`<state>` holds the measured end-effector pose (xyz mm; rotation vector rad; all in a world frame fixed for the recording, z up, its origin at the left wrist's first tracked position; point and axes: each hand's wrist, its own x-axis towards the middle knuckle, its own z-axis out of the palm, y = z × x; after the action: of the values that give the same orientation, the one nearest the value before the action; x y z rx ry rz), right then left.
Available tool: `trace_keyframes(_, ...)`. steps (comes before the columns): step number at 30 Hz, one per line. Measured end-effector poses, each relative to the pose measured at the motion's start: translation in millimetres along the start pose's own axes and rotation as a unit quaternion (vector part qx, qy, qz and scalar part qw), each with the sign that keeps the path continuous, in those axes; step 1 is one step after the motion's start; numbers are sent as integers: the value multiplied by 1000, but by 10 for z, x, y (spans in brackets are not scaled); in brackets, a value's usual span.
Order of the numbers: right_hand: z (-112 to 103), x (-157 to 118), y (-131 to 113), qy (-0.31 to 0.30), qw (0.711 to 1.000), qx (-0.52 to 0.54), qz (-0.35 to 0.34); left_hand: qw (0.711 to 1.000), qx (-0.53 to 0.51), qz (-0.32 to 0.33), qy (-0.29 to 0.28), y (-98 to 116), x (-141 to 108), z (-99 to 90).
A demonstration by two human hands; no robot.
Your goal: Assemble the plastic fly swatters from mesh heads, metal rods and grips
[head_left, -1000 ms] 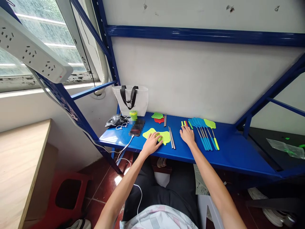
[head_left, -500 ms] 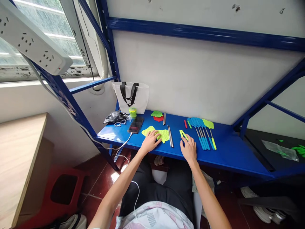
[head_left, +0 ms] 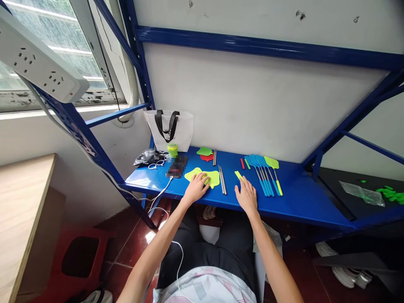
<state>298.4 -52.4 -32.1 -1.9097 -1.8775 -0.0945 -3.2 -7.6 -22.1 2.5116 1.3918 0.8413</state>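
Observation:
My left hand (head_left: 196, 188) lies palm down on a pair of yellow-green mesh fly swatter heads (head_left: 212, 178), fingers over the mesh. My right hand (head_left: 246, 199) rests flat on the blue shelf (head_left: 293, 202) with its fingers apart. Its fingertips are close to a short yellow-green stick (head_left: 238, 175). A short red stick (head_left: 242, 163) and a green stick (head_left: 247, 164) lie farther back. To the right stands a row of several blue-handled fly swatters (head_left: 263, 181). Two steel rods (head_left: 222, 180) lie between my hands.
At the shelf's back are a green-and-red swatter head stack (head_left: 205, 153), more steel rods (head_left: 214, 157), a white tote bag (head_left: 168, 126), a green jar (head_left: 172, 149), scissors (head_left: 157, 166), black plastic (head_left: 147, 158) and a blurred phone (head_left: 177, 166) with a white cable. Blue uprights frame the shelf.
The yellow-green stick has moved from the back group toward the shelf's front near my right hand. My right hand has shifted slightly. The left hand stays on the mesh, and the view has drifted.

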Motion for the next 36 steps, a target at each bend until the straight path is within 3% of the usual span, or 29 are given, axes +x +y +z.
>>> trace_keyframes(11, -17, -16, -17, 2, 1000, -13, 13, 1000, -17, -3, 11, 46, 9, -76)
trace_keyframes(16, 9, -15, -13, 21, 1000, 1, 8, 999, -35, 10, 34, 285, 2, -69)
trace_keyframes(22, 28, -8, -15, 25, 999, 1, 19, 998, 0, 54, -12, 542, -46, 30)
trace_keyframes(29, 29, -11, -23, 39, 999, 8, 16, 998, -50, 12, 28, 449, -48, 53)
trace_keyframes(36, 27, -12, -16, 38, 999, 10, 20, 997, 32, -51, 51, 459, -65, 150)
